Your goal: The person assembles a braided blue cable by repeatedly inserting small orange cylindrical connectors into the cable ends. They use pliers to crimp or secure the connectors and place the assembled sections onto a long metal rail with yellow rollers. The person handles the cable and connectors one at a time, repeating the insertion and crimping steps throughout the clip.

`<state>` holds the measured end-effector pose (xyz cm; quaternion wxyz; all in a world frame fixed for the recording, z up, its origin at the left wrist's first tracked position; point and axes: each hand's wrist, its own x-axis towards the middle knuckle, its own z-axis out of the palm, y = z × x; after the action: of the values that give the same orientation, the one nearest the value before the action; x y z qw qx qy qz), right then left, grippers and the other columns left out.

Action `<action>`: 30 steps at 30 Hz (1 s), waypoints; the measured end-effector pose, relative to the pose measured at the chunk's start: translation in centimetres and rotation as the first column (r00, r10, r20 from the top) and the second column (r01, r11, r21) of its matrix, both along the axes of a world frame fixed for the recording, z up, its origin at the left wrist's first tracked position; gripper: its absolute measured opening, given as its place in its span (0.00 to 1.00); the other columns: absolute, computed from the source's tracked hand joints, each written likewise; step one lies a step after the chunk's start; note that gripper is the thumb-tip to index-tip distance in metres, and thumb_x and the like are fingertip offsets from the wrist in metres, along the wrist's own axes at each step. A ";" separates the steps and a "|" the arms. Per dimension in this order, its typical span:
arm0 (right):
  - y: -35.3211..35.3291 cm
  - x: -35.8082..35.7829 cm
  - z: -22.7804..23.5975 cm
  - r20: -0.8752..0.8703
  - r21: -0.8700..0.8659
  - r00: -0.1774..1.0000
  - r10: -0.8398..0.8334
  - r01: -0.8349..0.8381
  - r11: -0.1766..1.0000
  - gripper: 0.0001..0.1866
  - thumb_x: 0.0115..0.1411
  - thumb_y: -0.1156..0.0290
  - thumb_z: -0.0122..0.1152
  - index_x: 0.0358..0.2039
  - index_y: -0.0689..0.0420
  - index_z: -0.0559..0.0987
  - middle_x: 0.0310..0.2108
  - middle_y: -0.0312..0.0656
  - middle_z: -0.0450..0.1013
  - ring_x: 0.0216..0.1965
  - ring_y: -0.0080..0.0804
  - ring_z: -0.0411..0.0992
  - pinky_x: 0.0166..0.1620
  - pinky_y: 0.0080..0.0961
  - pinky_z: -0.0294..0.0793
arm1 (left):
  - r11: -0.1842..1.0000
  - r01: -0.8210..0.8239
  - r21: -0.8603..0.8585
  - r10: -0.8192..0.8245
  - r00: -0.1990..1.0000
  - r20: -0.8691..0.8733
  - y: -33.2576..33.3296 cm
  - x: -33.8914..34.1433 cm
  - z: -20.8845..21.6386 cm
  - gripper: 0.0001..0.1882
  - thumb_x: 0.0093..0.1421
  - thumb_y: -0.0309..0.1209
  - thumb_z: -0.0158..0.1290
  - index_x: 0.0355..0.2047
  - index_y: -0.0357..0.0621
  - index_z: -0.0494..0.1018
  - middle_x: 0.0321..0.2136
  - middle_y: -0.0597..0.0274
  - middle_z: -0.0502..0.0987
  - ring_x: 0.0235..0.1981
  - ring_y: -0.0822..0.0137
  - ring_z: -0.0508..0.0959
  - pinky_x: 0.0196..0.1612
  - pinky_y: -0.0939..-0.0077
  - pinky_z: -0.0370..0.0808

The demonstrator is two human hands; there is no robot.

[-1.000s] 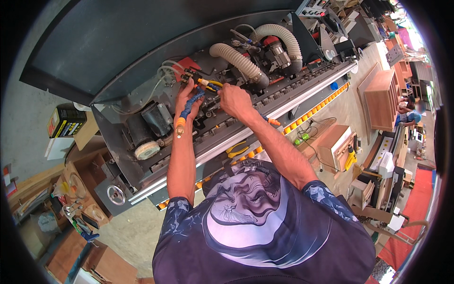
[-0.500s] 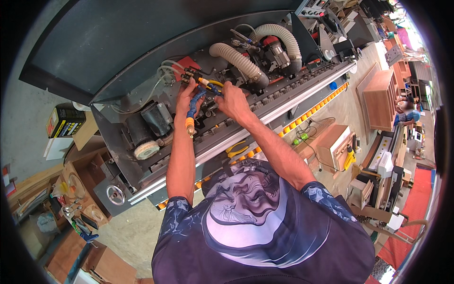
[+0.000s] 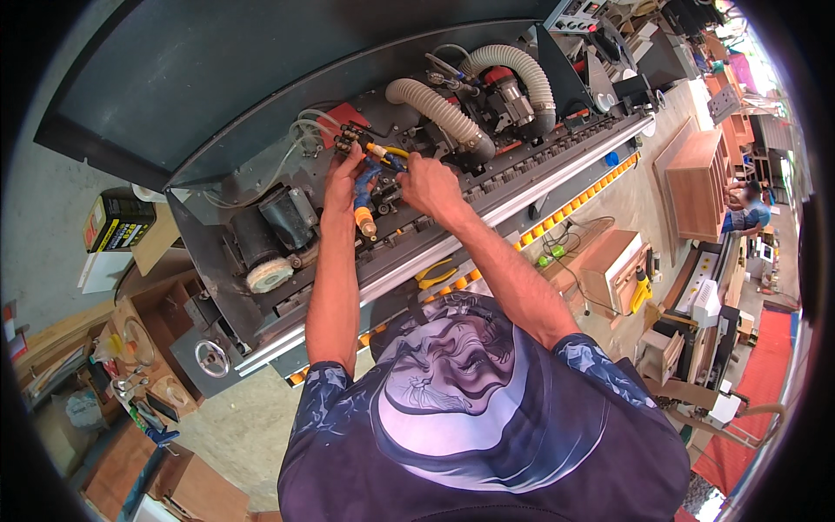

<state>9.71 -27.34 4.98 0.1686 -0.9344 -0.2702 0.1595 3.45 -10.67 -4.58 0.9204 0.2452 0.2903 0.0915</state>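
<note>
My left hand [image 3: 341,184] is closed around the base of a small cluster of brass air fittings [image 3: 350,137] with thin clear tubes running into it. A blue-wrapped hose [image 3: 365,181] hangs beside its fingers, ending in an orange coupling [image 3: 365,223] with a brass tip. My right hand [image 3: 430,184] has its fingers pinched on a second blue-wrapped piece [image 3: 394,162], joined to the fittings by an orange connector [image 3: 376,150]. A yellow tube [image 3: 396,152] curves just above that piece. My right fingers partly cover what they grip.
Around my hands is an open long machine [image 3: 304,291] with a raised dark cover [image 3: 235,78]. Ribbed hoses [image 3: 435,111] and a white buffing wheel [image 3: 270,276] sit inside. Yellow-handled pliers [image 3: 435,273] lie at the near edge. A person [image 3: 746,209] sits far right.
The orange-ended hose by my left hand has swung right and up, its brass tip now turned more toward me. My hands have barely shifted.
</note>
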 end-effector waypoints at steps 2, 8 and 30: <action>-0.3 -0.1 -1.1 -0.026 0.037 0.999 -0.031 0.032 0.999 0.18 0.65 0.63 0.64 0.43 0.68 0.77 0.34 0.66 0.81 0.39 0.69 0.81 0.44 0.56 0.82 | 1.000 0.013 0.006 -0.013 1.000 0.004 0.0 0.1 0.0 0.22 0.65 0.39 0.69 0.52 0.48 0.72 0.46 0.56 0.80 0.50 0.58 0.82 0.49 0.62 0.76; -0.1 -0.5 -0.5 0.005 0.098 0.998 -0.060 0.059 0.993 0.18 0.63 0.65 0.67 0.42 0.68 0.76 0.36 0.65 0.80 0.42 0.68 0.80 0.45 0.57 0.81 | 1.000 0.025 0.008 -0.024 0.999 -0.041 0.4 -0.1 -0.1 0.21 0.65 0.39 0.69 0.51 0.49 0.73 0.45 0.57 0.80 0.50 0.58 0.82 0.49 0.62 0.75; -0.3 0.3 -0.7 -0.039 0.054 0.998 -0.043 0.045 0.997 0.18 0.61 0.62 0.70 0.42 0.63 0.79 0.35 0.60 0.82 0.41 0.64 0.81 0.45 0.55 0.80 | 0.995 0.030 0.091 -0.025 0.998 -0.059 0.0 -0.1 0.3 0.27 0.64 0.45 0.69 0.56 0.49 0.71 0.45 0.59 0.80 0.46 0.65 0.83 0.38 0.71 0.76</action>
<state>9.99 -27.67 4.33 0.2030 -0.9319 -0.2506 0.1658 3.30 -10.66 -4.28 0.9006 0.2938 0.3089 0.0851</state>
